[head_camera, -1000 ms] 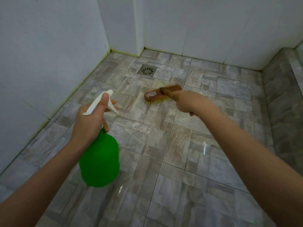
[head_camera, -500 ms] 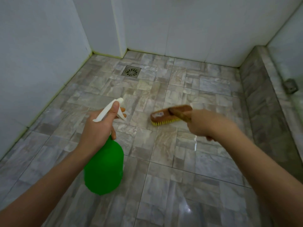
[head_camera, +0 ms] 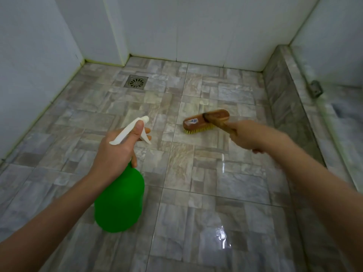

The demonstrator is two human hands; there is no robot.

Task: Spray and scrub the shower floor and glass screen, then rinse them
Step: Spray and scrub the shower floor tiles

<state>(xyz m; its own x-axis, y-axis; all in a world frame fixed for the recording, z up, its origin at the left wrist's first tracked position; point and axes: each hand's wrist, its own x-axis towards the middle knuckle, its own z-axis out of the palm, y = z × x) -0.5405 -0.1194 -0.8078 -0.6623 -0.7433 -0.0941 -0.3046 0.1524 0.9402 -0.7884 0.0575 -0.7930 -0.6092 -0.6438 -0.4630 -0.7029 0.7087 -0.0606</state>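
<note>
— Two hands: holding what?
— Status: left hand (head_camera: 115,152) grips the spray bottle (head_camera: 119,199) neck, body hanging below; right hand (head_camera: 247,136) clasps the scrub brush (head_camera: 206,120) handle, bristles ahead on the shower floor (head_camera: 196,193) centre.

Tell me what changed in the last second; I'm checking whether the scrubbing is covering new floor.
The scrub brush, gripped by its handle in the right hand, swept rightward across the tiled floor, away from the drain and toward the raised ledge. Nothing was taken up or let go. The left hand still holds the green spray bottle above the floor.
</note>
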